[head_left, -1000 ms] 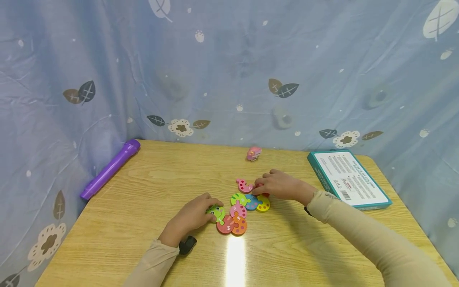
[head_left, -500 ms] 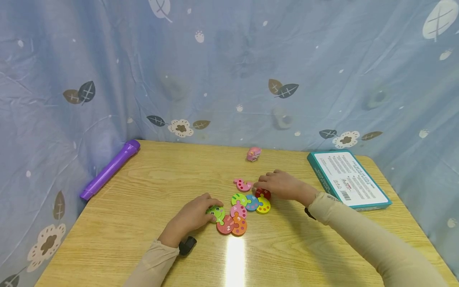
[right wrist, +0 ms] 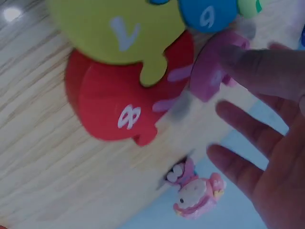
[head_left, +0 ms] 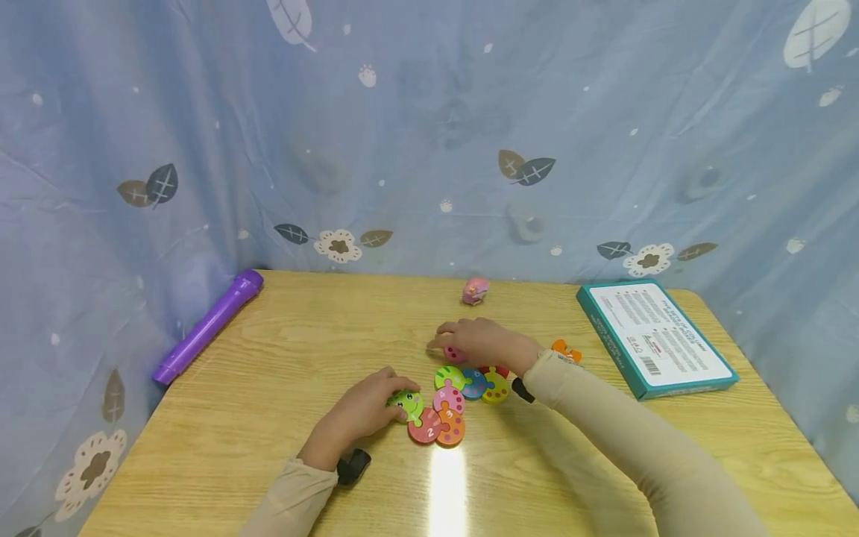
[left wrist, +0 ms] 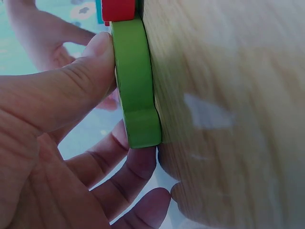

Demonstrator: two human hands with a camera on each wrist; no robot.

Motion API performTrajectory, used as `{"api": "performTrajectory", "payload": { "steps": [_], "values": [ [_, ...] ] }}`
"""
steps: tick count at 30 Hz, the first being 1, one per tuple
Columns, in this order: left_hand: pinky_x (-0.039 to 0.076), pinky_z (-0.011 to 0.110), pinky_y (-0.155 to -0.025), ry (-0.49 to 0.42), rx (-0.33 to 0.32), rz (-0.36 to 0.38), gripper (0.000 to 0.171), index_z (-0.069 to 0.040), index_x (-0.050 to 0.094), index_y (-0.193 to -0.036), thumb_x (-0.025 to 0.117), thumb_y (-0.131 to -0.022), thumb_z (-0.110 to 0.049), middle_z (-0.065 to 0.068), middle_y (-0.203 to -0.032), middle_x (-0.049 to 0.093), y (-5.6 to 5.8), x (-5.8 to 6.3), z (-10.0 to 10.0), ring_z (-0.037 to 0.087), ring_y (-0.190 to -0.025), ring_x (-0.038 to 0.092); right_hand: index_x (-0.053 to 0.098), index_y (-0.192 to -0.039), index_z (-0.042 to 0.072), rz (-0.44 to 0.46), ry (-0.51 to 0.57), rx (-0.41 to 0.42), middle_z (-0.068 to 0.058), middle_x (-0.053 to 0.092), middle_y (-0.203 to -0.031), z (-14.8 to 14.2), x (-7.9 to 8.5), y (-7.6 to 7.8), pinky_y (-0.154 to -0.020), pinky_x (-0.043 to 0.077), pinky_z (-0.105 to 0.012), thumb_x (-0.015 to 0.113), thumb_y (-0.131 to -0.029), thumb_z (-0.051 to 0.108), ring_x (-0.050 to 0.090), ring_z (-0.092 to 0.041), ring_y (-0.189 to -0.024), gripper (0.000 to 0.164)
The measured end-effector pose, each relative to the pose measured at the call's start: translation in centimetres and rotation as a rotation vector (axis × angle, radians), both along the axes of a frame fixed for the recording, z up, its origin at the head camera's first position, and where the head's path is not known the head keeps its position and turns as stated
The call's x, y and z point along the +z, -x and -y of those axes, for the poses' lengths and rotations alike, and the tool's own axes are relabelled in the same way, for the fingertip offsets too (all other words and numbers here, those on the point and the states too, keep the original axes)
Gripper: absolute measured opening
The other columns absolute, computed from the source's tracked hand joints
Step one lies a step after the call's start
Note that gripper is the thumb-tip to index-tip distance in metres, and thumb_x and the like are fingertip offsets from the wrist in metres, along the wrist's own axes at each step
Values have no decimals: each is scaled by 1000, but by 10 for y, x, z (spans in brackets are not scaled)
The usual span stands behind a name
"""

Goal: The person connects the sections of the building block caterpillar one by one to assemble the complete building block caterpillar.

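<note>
A wooden number puzzle shaped like a caterpillar curves across the table, its pieces joined. My left hand (head_left: 362, 406) pinches its green smiling head (head_left: 411, 405) by the edge. Joined on from there are a red piece (head_left: 424, 428) marked 2, an orange piece (head_left: 452, 429) marked 3 and several more. At the other end a red piece (right wrist: 112, 107) marked 8 meets the yellow piece (head_left: 495, 388). My right hand (head_left: 479, 343) pinches a loose pink dotted piece (right wrist: 206, 71), tilted beside the red one. The fingers partly cover it in the head view.
A small pink figurine (head_left: 476, 291) stands at the back. A teal-edged box (head_left: 664, 335) lies at the right, and a purple stick (head_left: 209, 327) along the left edge. An orange piece (head_left: 567, 350) shows behind my right sleeve. A blue curtain (head_left: 416, 134) hangs behind the table.
My right hand has moved left from the red piece to the pink piece and covers part of it. The orange piece behind the sleeve has come into sight. My left hand stays on the green head.
</note>
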State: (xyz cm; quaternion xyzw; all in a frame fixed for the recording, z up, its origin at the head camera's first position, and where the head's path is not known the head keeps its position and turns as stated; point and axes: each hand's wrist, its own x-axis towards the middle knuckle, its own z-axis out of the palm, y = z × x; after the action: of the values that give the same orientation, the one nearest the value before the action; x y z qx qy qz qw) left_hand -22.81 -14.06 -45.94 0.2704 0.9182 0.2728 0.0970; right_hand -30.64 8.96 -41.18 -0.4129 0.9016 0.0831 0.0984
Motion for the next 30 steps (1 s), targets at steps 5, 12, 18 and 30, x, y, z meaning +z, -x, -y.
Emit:
{"api": "performTrajectory", "payload": {
  "steps": [5,12,18,30],
  "values": [
    [43,32,-76,2,4,3,37,-20,64,-116,71,-80,-21,-5,-96,51,-1,-2,0,10,-84,50,61,-117,28,20,32,4,0,54,-121,-5,-7,7,-83,46,-41,63,-88,18,51,-23,-106,31],
    [43,33,-76,4,6,-2,37,-19,64,-117,71,-80,-22,-3,-98,52,-1,-1,-1,11,-84,50,64,-107,23,-9,84,-279,-1,57,-91,-20,-8,18,-63,46,-37,65,-86,33,52,-19,-79,24],
    [43,33,-76,5,10,0,38,-19,64,-117,71,-80,-22,-3,-99,52,-2,-1,-2,12,-85,49,58,-81,16,1,76,-571,1,56,-74,-34,-12,25,-54,42,-33,57,-85,52,51,-15,-67,36],
    [43,33,-76,-2,1,-6,38,-19,64,-117,71,-80,-22,-4,-98,52,-1,-2,-1,11,-83,49,63,-112,5,129,322,-416,-11,60,-98,-75,-11,22,-72,47,-38,61,-90,19,55,-24,-82,27]
  ]
}}
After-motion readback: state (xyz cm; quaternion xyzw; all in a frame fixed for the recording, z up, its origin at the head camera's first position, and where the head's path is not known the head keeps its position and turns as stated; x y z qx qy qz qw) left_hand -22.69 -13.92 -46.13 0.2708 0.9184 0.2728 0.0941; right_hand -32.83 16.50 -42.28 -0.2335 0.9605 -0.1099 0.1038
